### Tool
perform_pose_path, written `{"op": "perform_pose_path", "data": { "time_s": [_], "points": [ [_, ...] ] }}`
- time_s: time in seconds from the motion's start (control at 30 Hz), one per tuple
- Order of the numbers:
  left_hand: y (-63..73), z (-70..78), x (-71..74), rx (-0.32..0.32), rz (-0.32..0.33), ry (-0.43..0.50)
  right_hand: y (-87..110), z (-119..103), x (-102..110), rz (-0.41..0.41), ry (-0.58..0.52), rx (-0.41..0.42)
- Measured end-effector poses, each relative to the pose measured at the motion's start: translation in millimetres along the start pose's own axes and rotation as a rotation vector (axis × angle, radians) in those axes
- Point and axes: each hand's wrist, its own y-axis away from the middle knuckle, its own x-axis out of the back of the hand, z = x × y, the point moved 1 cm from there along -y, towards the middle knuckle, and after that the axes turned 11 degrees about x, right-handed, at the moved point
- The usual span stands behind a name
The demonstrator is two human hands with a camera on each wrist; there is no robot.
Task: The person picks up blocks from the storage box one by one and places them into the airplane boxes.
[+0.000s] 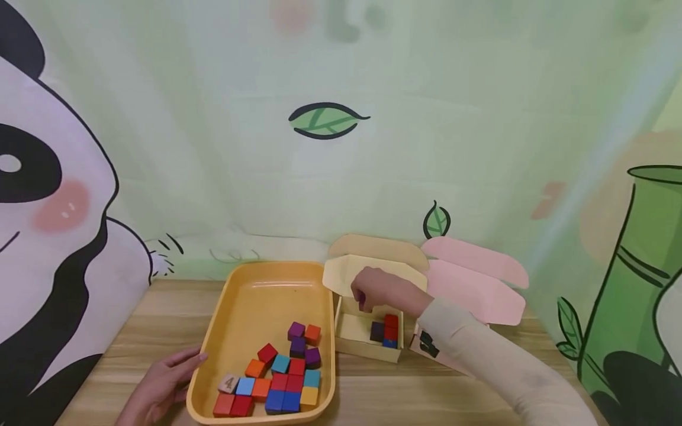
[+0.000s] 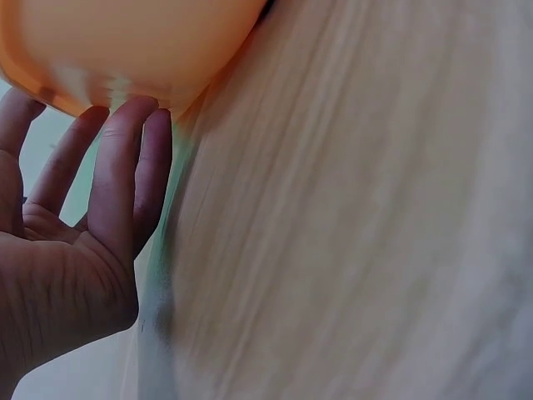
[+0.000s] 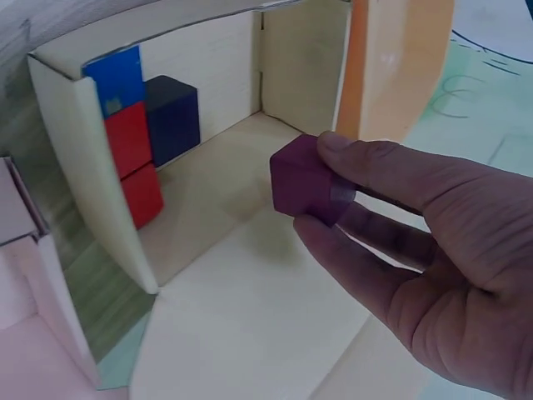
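With right hand (image 1: 378, 287), pinches a purple cube (image 3: 304, 177) between thumb and fingertips over the cream box (image 1: 367, 350), presumably held at one end to keep the knuckles clear of the walls. With left hand (image 1: 162, 381), touches the tray (image 1: 277, 302) at its near left side, with fingers nearly straight, likely to steady it on the bench (image 1: 160, 319).

Inside the cream box, lined up along the right wall: two red cubes (image 1: 391, 327) and a blue cube (image 1: 390, 343), with a dark cube (image 1: 377, 331) just to the left, perhaps packed so to save room. Gathered toward the near end of the tray: many loose cubes (image 1: 278, 383), maybe for easy reach. Farther right, with lid up, partly hidden by the sleeve (image 1: 479, 349): a pink box (image 1: 469, 287).

Readable: "4" on a plain cube (image 1: 228, 383), near left in the tray. Cannot make out the black mark (image 1: 428, 344) on the pink box, nor find any brand.
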Motion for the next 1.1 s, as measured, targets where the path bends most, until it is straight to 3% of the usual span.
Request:
{"op": "perform_pose_path", "data": {
  "time_s": [0.33,0.57,1.1],
  "points": [
    [-2.6,2.9,-1.8,0.009,0.022,-0.023,-0.2,11,-19,-0.028,-0.097,0.055],
    [-2.4,1.9,1.8,0.022,0.018,-0.012,-13.5,5,-33,-0.089,0.045,0.132],
    [-3.2,2.1,0.6,0.036,0.027,0.009,-23.6,3,-57,-0.213,0.170,0.060]
  ]
}}
